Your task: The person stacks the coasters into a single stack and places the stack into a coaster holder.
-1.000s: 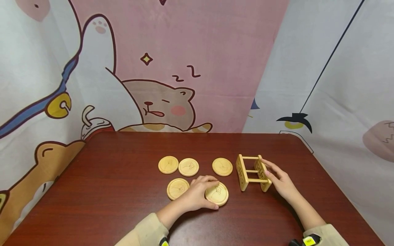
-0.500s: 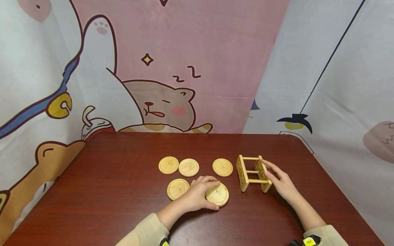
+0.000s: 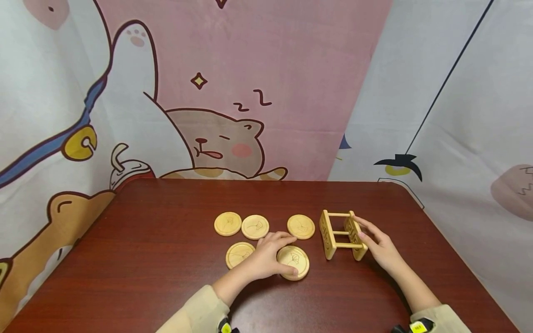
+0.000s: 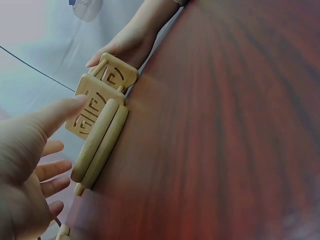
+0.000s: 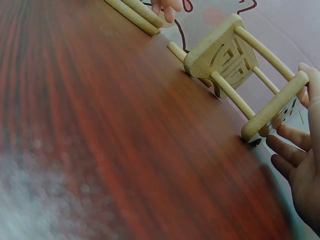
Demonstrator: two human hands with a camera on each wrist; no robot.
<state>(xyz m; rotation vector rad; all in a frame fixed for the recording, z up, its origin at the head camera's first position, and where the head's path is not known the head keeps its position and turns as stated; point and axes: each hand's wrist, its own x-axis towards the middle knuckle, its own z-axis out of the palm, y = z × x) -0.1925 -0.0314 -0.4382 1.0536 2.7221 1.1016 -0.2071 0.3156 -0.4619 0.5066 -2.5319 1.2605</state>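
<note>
Two round wooden coasters with a carved leaf lie stacked at the table's middle; the left wrist view shows the upper coaster over the lower coaster. My left hand hovers at the stack's left side, its thumb and fingers spread apart from the discs, holding nothing. A wooden coaster rack with cut-out side panels and dowel bars stands right of them. My right hand touches its right panel with mostly straight fingers, as the right wrist view shows its fingers loose beside the panel.
A single coaster lies behind the stack, left of the rack. Two more coasters, one at far left and one beside it, lie nearly touching. Another coaster is partly hidden by my left hand. A cartoon curtain backs the table.
My left hand has loosened from the stacked coasters, its fingers rising slightly and its thumb now over the front rim. The right hand and the rack have stayed in place.
</note>
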